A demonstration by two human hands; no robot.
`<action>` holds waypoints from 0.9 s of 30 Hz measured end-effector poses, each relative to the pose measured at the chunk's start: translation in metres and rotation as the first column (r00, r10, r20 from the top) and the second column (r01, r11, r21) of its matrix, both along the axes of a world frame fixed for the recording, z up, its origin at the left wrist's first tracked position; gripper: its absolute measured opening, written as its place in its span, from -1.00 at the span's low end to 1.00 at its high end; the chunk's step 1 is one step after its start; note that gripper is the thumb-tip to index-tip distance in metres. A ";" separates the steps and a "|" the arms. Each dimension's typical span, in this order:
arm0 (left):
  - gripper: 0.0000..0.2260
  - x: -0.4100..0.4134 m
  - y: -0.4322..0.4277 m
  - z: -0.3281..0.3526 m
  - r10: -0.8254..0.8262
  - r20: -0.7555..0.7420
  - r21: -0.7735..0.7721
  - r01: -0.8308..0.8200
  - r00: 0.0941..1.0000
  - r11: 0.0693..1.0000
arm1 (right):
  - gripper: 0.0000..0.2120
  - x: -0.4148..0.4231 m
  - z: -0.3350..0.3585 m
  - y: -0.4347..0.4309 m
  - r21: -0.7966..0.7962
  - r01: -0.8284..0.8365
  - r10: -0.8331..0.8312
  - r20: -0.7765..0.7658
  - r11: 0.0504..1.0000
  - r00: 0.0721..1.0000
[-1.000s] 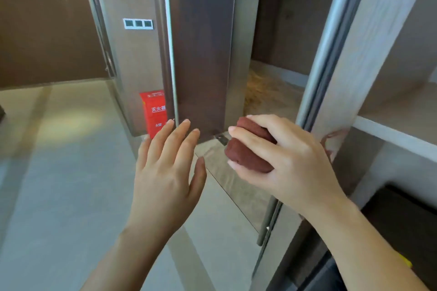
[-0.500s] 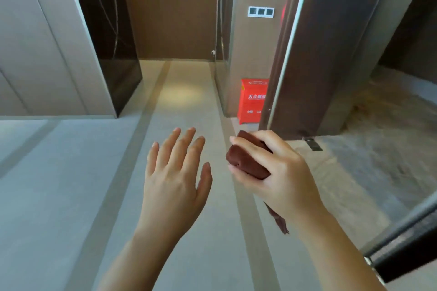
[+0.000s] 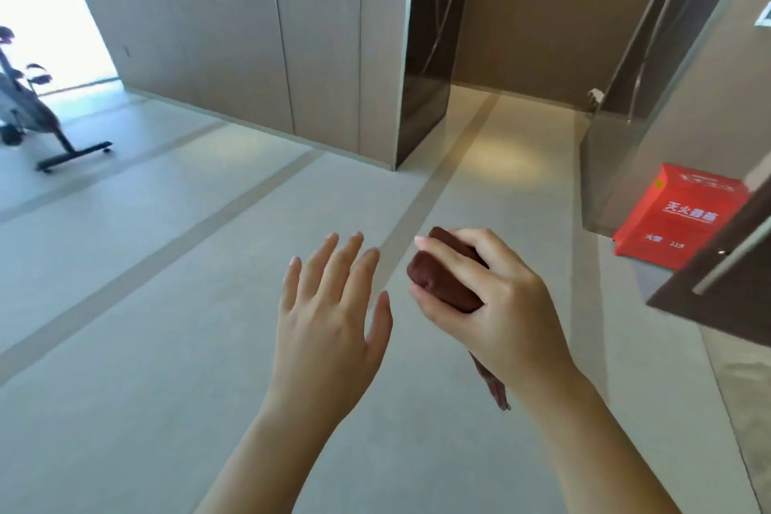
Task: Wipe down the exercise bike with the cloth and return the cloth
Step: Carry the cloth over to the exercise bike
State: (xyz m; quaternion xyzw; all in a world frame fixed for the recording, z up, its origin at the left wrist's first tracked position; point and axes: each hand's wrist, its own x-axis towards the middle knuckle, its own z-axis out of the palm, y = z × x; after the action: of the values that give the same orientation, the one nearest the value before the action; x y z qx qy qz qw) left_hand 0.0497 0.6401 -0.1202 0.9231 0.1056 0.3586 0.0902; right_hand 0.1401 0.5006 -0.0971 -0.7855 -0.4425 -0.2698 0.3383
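While the right hand [image 3: 492,296] grips a bunched dark-red cloth [image 3: 442,278], the left hand [image 3: 329,313] hovers just beside it, empty, fingers spread. Far beyond the left hand stands a grey exercise bike [image 3: 29,108].

Exercise bike [image 3: 29,113] at far left, cut by the frame edge, front half out of view. Cloth [image 3: 442,275] mostly buried under the right hand [image 3: 492,305]. Red box [image 3: 676,217] at right, lower corner behind a dark door [image 3: 717,296]; small print unreadable.
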 end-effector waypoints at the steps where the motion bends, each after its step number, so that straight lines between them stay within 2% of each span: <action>1: -0.64 -0.003 0.013 -0.004 0.034 -0.010 -0.008 -0.034 0.999 0.999 | -0.62 0.002 -0.003 0.017 0.003 -0.031 0.031 -0.010 0.999 0.999; 9: -0.63 0.014 0.132 -0.019 0.255 -0.036 -0.001 -0.255 0.966 0.967 | -0.57 0.055 -0.016 0.161 0.018 -0.253 0.253 -0.039 0.967 0.967; 19: -0.62 0.100 0.287 0.000 0.407 -0.036 0.015 -0.407 0.913 0.913 | -0.56 0.154 -0.011 0.335 0.083 -0.382 0.389 -0.087 0.920 0.917; 27: -0.64 0.134 0.388 -0.013 0.480 -0.063 -0.019 -0.482 0.875 0.876 | -0.59 0.193 -0.019 0.456 0.095 -0.460 0.468 -0.110 0.883 0.877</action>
State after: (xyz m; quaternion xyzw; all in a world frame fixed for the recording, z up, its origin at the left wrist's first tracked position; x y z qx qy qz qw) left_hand 0.1838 1.0284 -0.1327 0.8761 0.3401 0.3416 0.0111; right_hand 0.3329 0.9562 -0.1161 -0.6607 -0.5857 -0.1439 0.4468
